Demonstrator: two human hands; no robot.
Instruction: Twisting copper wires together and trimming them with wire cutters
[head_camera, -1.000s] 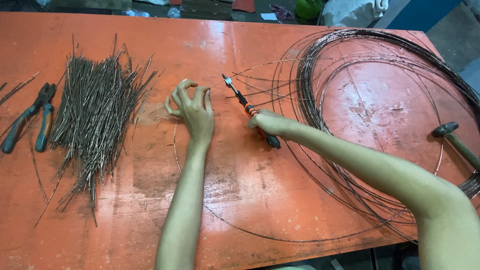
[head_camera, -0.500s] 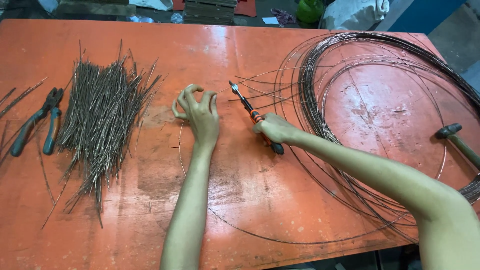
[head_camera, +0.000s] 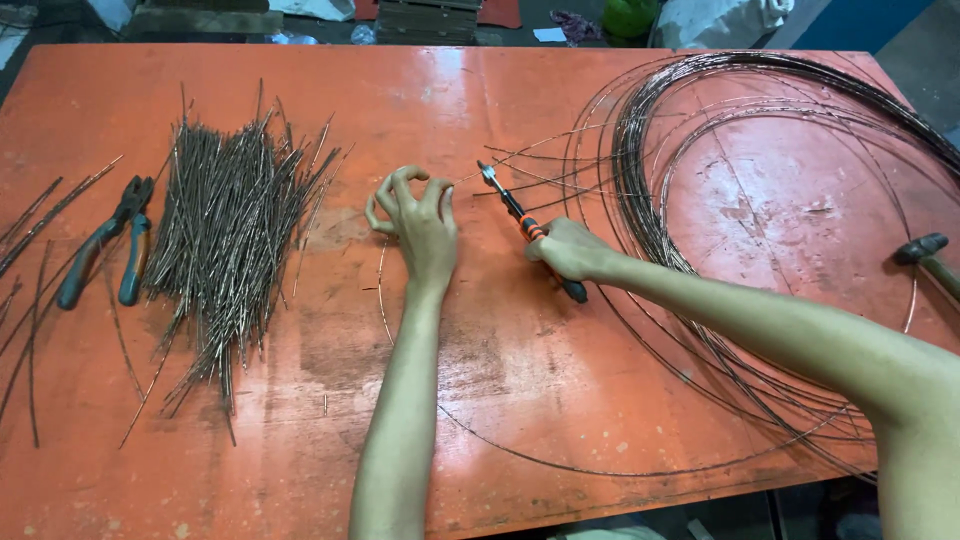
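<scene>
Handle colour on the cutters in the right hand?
Orange and black, on the wire cutters in the right hand; head view.
</scene>
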